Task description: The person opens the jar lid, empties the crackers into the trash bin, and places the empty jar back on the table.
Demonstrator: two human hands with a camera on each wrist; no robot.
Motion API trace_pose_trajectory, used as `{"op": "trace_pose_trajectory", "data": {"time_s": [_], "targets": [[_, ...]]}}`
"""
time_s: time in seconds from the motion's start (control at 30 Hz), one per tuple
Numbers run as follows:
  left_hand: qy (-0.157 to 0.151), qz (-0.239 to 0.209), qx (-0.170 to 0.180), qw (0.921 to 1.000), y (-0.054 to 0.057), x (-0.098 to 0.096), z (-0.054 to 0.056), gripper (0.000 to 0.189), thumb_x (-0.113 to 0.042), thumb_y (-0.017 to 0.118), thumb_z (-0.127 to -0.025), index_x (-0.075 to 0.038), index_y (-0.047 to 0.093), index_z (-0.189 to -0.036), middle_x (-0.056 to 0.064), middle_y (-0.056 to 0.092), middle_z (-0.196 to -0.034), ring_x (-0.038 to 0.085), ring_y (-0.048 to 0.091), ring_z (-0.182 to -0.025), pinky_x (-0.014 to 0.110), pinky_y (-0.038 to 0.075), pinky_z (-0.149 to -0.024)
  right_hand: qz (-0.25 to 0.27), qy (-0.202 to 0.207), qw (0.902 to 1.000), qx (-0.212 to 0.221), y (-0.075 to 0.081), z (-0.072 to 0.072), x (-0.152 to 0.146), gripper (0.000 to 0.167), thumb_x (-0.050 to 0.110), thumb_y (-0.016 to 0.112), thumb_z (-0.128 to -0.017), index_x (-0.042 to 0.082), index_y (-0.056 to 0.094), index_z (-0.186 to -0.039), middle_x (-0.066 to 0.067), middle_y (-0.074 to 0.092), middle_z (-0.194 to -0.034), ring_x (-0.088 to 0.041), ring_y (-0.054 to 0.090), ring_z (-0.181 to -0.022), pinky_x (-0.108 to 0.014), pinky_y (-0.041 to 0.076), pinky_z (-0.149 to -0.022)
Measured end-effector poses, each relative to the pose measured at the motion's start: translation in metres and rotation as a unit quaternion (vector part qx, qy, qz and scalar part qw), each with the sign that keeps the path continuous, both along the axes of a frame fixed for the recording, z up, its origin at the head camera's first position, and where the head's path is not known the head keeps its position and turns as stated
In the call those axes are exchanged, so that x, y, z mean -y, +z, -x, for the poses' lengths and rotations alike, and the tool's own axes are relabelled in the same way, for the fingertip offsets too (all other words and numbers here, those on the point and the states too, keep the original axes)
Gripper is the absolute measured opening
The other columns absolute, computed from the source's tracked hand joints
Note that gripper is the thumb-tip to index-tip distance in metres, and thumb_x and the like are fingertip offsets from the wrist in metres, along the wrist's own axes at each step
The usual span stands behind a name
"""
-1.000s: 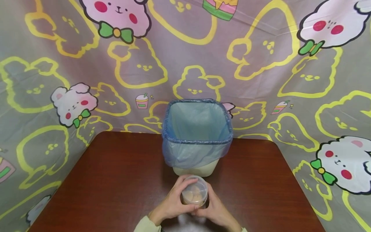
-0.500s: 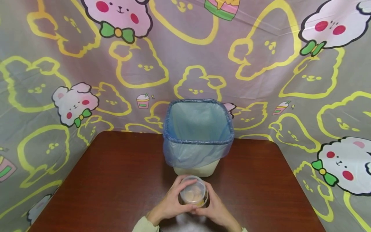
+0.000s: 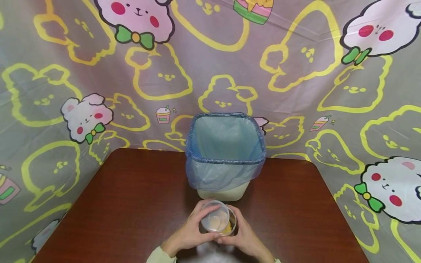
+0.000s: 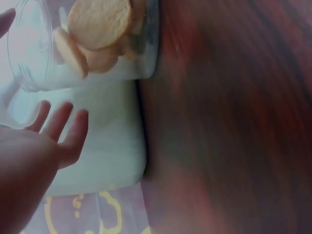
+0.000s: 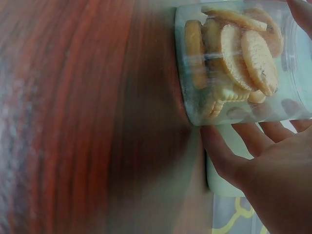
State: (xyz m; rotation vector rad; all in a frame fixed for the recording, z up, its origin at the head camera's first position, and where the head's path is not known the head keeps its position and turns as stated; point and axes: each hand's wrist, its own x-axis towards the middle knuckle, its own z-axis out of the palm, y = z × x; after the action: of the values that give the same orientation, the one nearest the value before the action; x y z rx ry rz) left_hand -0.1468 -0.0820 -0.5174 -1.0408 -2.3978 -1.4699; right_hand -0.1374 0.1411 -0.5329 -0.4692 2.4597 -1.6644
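My left hand point(image 3: 192, 231) and right hand point(image 3: 241, 235) sit close together just in front of the bin point(image 3: 225, 153), wrists angled inward so the fingertips nearly meet. My left thumb and fingers curl round the lid point(image 3: 214, 218), lifting it askew toward my left. My right hand cups the jar point(image 3: 227, 224) from the other side, fingers wrapped about its wall.
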Motion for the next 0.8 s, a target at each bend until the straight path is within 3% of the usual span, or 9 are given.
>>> {"op": "trace_pose_trajectory", "data": {"time_s": [0.2, 0.37, 0.8], "targets": [[0.028, 0.032, -0.002, 0.9991, 0.003, 0.006, -0.002, 0.077, -0.034, 0.083, -0.074, -0.02, 0.048, -0.14, 0.002, 0.042, -0.136, 0.019, 0.048, -0.122, 0.031, 0.043, -0.099, 0.011, 0.014, 0.9997, -0.015, -0.001, 0.001, -0.001, 0.092, 0.029, 0.089, -0.065, 0.03, 0.037, -0.141, 0.003, 0.054, -0.134, -0.018, 0.052, -0.119, -0.029, 0.039, -0.102], [0.04, 0.053, 0.012, 0.9977, 0.004, 0.011, -0.003, 0.076, -0.039, 0.08, -0.076, -0.023, 0.045, -0.142, 0.0, 0.04, -0.136, 0.016, 0.047, -0.121, 0.031, 0.043, -0.098, 0.022, 0.028, 0.9988, -0.034, -0.003, 0.001, -0.001, 0.09, 0.026, 0.088, -0.067, 0.026, 0.038, -0.141, -0.001, 0.054, -0.135, -0.017, 0.053, -0.118, -0.028, 0.039, -0.101], [0.063, 0.054, 0.025, 0.9963, 0.005, 0.021, -0.007, 0.076, -0.04, 0.077, -0.08, -0.024, 0.041, -0.145, 0.0, 0.036, -0.142, 0.017, 0.044, -0.125, 0.031, 0.043, -0.097, 0.032, 0.038, 0.9973, -0.054, -0.003, 0.002, -0.002, 0.088, 0.026, 0.088, -0.067, 0.025, 0.039, -0.14, -0.01, 0.054, -0.138, -0.022, 0.054, -0.121, -0.027, 0.038, -0.103]]}}
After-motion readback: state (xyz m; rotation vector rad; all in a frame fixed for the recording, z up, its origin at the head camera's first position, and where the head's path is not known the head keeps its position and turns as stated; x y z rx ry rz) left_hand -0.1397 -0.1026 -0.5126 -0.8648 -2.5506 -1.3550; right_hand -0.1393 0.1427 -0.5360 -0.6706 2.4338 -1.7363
